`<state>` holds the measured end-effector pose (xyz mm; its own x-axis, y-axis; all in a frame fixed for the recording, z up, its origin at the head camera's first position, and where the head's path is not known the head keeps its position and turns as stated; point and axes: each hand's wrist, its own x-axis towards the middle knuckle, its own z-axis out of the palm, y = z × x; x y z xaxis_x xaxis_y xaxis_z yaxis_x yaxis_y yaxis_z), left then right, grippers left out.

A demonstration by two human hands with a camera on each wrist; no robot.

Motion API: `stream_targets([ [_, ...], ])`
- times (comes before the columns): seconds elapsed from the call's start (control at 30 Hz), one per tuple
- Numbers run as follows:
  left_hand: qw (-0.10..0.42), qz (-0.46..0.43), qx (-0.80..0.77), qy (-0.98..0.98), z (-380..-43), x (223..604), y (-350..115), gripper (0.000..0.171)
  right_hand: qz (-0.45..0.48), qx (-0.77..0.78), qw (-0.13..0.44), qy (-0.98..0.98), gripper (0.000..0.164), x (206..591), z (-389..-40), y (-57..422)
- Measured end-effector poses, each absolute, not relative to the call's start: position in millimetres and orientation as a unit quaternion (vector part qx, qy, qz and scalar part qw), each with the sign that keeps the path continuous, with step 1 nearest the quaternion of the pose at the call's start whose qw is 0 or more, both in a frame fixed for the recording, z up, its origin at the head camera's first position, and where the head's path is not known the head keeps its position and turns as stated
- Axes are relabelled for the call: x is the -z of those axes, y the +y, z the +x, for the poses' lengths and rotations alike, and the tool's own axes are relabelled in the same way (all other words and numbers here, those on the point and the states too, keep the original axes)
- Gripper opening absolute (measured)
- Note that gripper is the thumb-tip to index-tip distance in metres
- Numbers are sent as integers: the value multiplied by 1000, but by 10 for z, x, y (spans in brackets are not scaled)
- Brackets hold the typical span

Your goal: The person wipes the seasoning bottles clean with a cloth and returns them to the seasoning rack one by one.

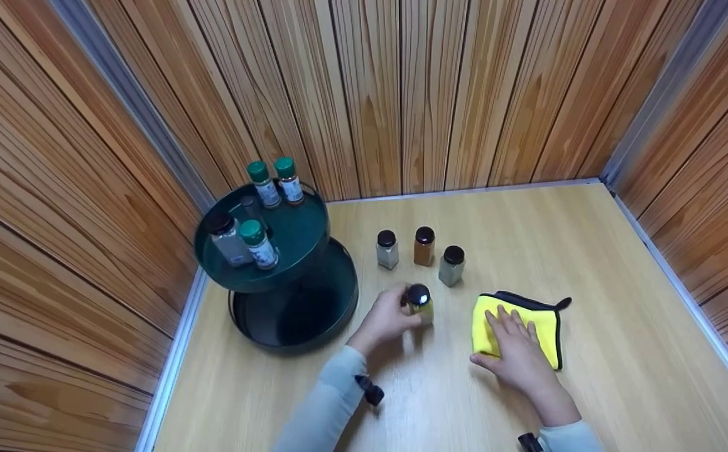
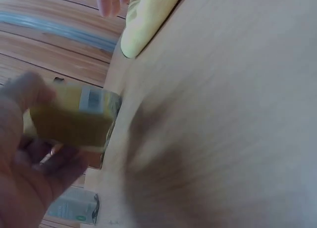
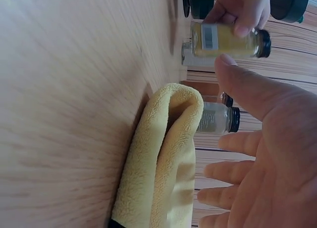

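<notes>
My left hand (image 1: 387, 319) grips a square glass spice jar (image 1: 424, 310) with a black lid and yellow contents, upright at the table's middle. In the right wrist view this jar (image 3: 223, 42) shows a barcode label, with the thumb across its side near the lid. My right hand (image 1: 519, 356) is spread over a folded yellow cloth (image 1: 547, 323) with black edging. Its fingers are straight and part of the cloth is hidden beneath them. From the right wrist, the cloth (image 3: 171, 139) appears as a thick fold with the fingertips close over it.
Behind the held jar stand three black-lidded jars: a grey one (image 1: 387, 251), a reddish-brown one (image 1: 424, 248) and a grey-green one (image 1: 451, 267). At left, a dark green two-tier turntable (image 1: 304, 245) carries several bottles on top. Wood-panelled walls (image 1: 433, 94) enclose the table.
</notes>
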<state>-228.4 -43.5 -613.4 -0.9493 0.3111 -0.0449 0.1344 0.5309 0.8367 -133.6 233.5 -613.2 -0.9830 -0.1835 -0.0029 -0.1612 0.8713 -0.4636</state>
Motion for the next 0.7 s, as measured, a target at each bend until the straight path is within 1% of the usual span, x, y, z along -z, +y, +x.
stream_targets([
  [0.1,127,154,-458,866,-2184,6122,-484,50,-89,237,24,967,96,6137,-1330,2334],
  [0.2,141,169,-455,863,-2102,6133,-501,49,-87,237,26,967,98,6147,-1333,2336],
  [0.4,138,203,-454,857,-2026,6204,-482,47,-85,237,39,967,100,6169,-1343,2322],
  [0.7,156,212,-453,852,-1974,6286,-463,50,-87,230,46,968,101,6201,-1305,2307],
])
